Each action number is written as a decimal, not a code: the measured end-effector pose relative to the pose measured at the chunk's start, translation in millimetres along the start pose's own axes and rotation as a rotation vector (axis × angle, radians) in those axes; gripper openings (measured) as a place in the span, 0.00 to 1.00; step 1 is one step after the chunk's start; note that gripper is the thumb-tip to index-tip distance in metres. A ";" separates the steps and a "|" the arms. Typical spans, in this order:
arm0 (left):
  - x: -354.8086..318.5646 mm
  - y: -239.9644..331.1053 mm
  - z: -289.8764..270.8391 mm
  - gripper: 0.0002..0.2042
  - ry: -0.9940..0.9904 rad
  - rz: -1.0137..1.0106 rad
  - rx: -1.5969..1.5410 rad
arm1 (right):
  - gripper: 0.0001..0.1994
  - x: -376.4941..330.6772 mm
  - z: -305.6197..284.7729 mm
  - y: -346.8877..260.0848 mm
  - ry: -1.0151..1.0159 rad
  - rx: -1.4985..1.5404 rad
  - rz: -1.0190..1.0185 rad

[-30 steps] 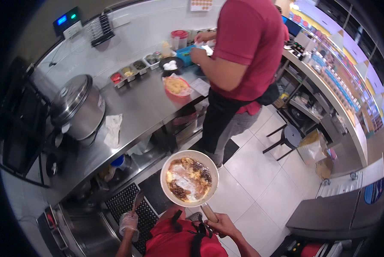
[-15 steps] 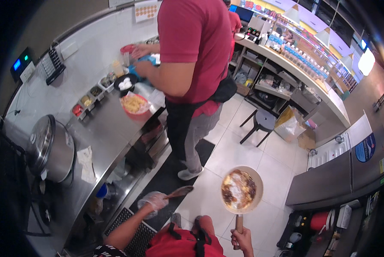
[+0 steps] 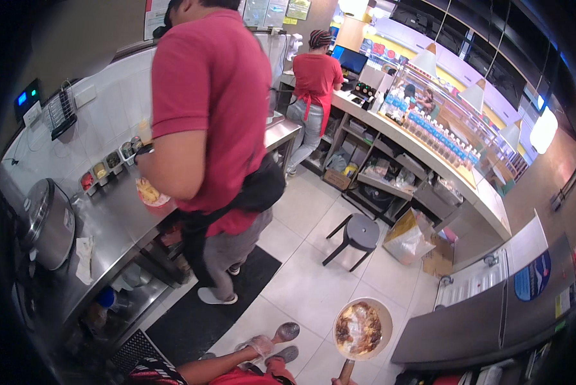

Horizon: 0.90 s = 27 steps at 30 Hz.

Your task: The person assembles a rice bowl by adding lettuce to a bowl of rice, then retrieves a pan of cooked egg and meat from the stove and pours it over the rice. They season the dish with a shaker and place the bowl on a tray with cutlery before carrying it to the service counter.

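Pale pan [image 3: 363, 328] over open floor [image 3: 314, 282]

A clear disposable glove covers the left grip [image 3: 260, 345]; red clothing below.

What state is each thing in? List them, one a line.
pan: filled with food, held level
right hand: at the frame edge, gripping the pan handle
left hand: gloved, grip unclear
cooker: lid shut
stool: upright, nobody on it

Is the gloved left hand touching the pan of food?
Apart. The head view shows bare floor tile between the left hand and the pan.
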State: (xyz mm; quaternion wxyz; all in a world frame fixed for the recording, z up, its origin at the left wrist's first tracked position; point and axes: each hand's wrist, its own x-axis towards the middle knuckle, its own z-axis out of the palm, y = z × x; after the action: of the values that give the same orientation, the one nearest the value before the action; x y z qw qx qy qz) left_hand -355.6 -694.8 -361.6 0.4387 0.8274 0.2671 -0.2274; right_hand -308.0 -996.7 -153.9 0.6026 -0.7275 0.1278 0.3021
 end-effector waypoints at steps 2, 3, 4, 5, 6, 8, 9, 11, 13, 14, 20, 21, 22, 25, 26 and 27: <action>24.5 28.5 1.4 0.22 -0.046 0.146 0.051 | 0.13 17.4 -20.9 -15.2 0.010 0.030 0.000; 39.9 42.1 -0.3 0.20 0.014 0.235 0.039 | 0.13 26.4 -29.2 -22.7 0.007 0.046 0.011; 52.9 48.7 -5.8 0.17 0.024 0.367 0.036 | 0.15 36.8 -37.9 -30.8 -0.007 0.014 0.006; 59.9 53.0 -7.9 0.15 -0.029 0.458 0.075 | 0.15 47.3 -45.3 -38.3 -0.017 -0.004 0.021; 67.8 56.9 -10.7 0.13 -0.009 0.521 0.250 | 0.15 58.8 -51.8 -46.8 -0.024 -0.025 0.037; 81.0 60.6 -17.0 0.12 0.028 0.204 -0.352 | 0.16 82.5 -63.8 -64.9 -0.036 -0.060 0.049; 86.0 60.5 -21.2 0.13 0.027 0.141 -0.542 | 0.16 95.3 -66.1 -72.9 -0.043 -0.071 0.049; 93.4 57.2 -32.6 0.11 0.094 0.171 -0.777 | 0.16 121.4 -64.7 -86.7 -0.060 -0.074 0.041; 104.0 54.4 -43.9 0.09 0.157 0.126 -0.691 | 0.15 151.4 -59.9 -100.8 -0.077 -0.073 0.025; 110.9 52.6 -49.9 0.08 0.146 0.040 -0.675 | 0.15 167.0 -56.0 -109.0 -0.091 -0.073 0.023; 191.4 61.7 -108.4 0.10 -0.137 -0.109 -1.403 | 0.14 265.7 -14.9 -178.9 -0.171 -0.135 -0.059; 204.4 73.9 -115.3 0.11 -0.094 -0.107 -1.370 | 0.13 279.9 -6.9 -192.8 -0.181 -0.167 -0.073; 218.2 88.8 -125.5 0.11 0.073 -0.089 -1.042 | 0.13 293.9 -0.7 -208.2 -0.193 -0.199 -0.067; 253.2 137.6 -177.0 0.13 0.395 -0.133 -0.522 | 0.13 342.5 31.4 -257.6 -0.226 -0.261 -0.056; 261.8 151.6 -196.8 0.14 0.428 -0.117 -0.497 | 0.12 357.3 40.9 -272.9 -0.269 -0.280 -0.082; 270.2 163.8 -216.6 0.16 0.452 -0.105 -0.469 | 0.12 370.5 47.5 -287.9 -0.299 -0.277 -0.079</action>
State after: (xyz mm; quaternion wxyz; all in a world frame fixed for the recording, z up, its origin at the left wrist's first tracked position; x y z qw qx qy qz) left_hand -16.0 -523.1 -316.7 0.5343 0.7186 0.4449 0.0076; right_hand 127.6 -816.0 -148.0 0.5204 -0.7550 -0.0344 0.3975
